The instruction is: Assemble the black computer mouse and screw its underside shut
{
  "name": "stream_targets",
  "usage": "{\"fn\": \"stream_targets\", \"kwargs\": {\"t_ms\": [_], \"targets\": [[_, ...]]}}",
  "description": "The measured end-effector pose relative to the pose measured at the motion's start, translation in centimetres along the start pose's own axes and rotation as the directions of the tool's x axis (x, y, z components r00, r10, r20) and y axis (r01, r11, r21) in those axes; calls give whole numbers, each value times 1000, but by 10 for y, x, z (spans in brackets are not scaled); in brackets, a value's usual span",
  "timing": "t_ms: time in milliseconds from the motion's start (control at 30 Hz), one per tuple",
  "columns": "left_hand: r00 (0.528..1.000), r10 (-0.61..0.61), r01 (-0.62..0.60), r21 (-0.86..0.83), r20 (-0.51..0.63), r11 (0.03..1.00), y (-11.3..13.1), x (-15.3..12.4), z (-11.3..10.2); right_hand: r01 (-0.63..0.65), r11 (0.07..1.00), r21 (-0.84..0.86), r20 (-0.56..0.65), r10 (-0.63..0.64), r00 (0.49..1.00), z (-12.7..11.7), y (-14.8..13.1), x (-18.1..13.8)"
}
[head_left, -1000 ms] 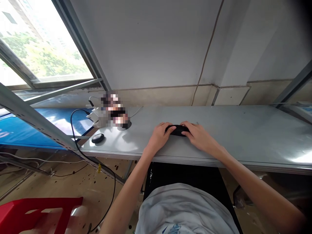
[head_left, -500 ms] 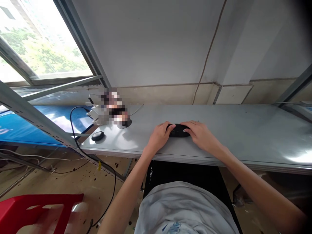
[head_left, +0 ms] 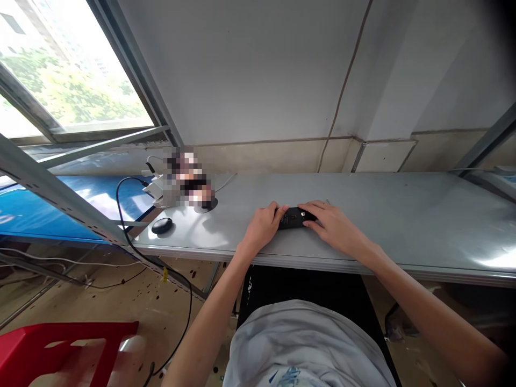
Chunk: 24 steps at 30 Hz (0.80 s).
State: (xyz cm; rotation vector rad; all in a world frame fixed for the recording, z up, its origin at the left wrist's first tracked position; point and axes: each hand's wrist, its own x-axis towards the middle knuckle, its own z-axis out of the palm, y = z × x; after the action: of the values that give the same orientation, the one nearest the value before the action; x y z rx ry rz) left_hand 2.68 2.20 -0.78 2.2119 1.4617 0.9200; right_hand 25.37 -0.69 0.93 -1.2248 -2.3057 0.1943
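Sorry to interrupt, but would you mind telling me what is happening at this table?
A person seated at the grey table has both hands on a small black device lying on it. The left hand grips its left end and the right hand covers its right end. Further left sit a round black puck and a black cable.

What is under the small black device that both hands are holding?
The small black device rests on the grey metal tabletop, between left hand and right hand. Its underside is hidden.
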Motion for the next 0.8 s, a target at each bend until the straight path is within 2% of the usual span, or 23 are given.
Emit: {"fn": "stream_targets", "kwargs": {"t_ms": [100,300,467,567,700,800], "targets": [[999,35,-35,7,-13,999,-2,1,0,-4,1000,2,29,4,1000,-1,0,1],[972,227,-228,-15,-62,973,-2,0,-2,-5,1000,-7,79,6,997,-3,7,2],[949,312,-313,-44,-37,949,-2,-2,0,-8,1000,19,111,6,994,-8,10,2],[943,331,-332,-50,-23,942,-2,-3,0,-32,999,18,87,30,996,-15,12,-1],[947,321,-318,-69,28,945,-2,-4,-1,-131,981,-141,-6,132,991,-33,19,-9],[950,309,-305,-76,46,949,-1,-4,-1,-235,929,-285,8,247,969,-47,29,-19]]}}
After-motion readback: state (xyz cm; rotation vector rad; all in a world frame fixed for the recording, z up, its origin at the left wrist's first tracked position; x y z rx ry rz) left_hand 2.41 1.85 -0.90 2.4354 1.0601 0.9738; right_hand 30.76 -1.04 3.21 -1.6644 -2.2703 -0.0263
